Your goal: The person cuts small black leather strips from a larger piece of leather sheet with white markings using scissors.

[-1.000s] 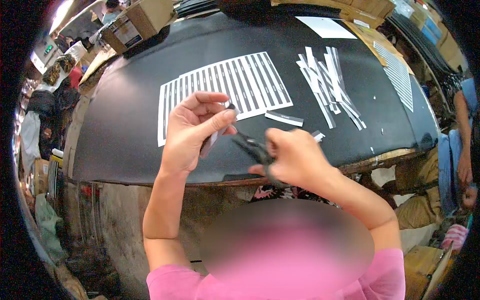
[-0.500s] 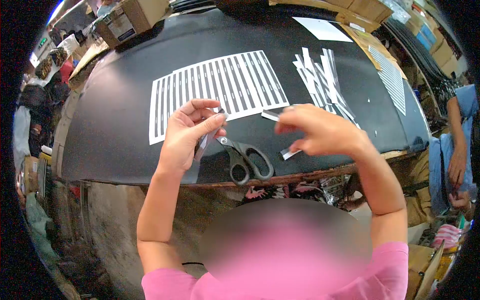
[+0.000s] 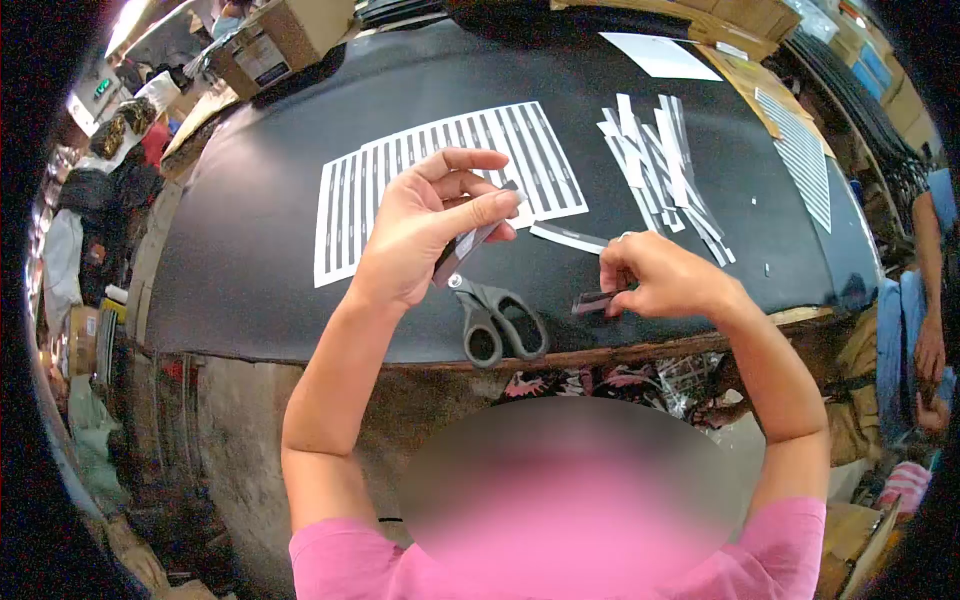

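Between thumb and fingers, my left hand [image 3: 430,225] pinches a dark strip [image 3: 462,246] above the scissors. My right hand [image 3: 660,275] is closed on a small dark piece [image 3: 592,302] near the table's front edge. Grey-handled scissors [image 3: 505,320] lie just below my left hand. A black-and-white strip [image 3: 568,237] rests on the table and reaches to my right hand. Behind my left hand lie striped sheets [image 3: 345,215], partly hidden by it. Loose cut strips [image 3: 640,165] are heaped beyond my right hand.
The black table [image 3: 240,200] carries a white sheet [image 3: 660,56] at the back and another striped sheet [image 3: 798,150] at the right. A cardboard box [image 3: 265,55] stands at the back left. A co-worker's arm [image 3: 930,340] shows at the far right.
My left hand has risen and moved right with its strip. My right hand, blurred and looser before, has moved right and closed on the dark piece. The view has shifted slightly.
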The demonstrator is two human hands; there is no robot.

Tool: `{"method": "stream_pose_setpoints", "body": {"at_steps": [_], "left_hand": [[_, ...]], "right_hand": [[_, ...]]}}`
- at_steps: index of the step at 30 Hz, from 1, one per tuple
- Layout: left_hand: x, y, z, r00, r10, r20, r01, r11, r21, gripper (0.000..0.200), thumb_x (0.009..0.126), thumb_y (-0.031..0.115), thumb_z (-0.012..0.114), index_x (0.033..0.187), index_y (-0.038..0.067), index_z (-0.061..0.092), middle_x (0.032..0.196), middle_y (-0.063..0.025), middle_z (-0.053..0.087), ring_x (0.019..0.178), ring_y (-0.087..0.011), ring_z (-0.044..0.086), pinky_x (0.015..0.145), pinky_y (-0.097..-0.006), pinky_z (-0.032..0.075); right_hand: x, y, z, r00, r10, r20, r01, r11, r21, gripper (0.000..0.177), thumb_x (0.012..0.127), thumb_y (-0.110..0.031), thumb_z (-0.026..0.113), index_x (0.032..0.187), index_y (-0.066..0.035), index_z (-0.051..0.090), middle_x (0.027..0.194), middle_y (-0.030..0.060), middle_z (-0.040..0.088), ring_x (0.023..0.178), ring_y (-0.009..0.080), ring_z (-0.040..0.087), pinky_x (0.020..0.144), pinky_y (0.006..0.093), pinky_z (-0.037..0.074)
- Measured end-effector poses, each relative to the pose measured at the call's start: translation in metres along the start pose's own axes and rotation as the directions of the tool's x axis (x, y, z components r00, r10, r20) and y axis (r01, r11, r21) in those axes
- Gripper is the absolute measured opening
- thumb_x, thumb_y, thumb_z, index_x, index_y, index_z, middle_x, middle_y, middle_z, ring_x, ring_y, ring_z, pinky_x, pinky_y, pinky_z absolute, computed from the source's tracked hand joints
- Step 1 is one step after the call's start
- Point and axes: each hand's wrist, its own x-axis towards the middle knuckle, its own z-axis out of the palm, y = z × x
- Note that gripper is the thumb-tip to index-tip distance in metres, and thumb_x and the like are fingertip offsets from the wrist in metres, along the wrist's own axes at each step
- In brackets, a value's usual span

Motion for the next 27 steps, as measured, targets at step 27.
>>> {"method": "stream_pose_setpoints", "body": {"at_steps": [27], "left_hand": [[0.011,-0.07,0.088,0.914,0.28,0.292,-0.404,0.68,0.612,0.08,0.071,-0.004,0.074,0.142,0.014,0.04,0.076,-0.0062,0.069,0.07,-0.0112,0.065,0.073,-0.0266,0.05]], "right_hand": [[-0.062,-0.004,0.007,0.762,0.163,-0.626,0.135,0.907,0.4,0.016,0.08,-0.004,0.069,0.095,0.001,0.065,0.087,0.0078,0.068,0.083,0.0129,0.064,0.076,0.0273,0.05]]}}
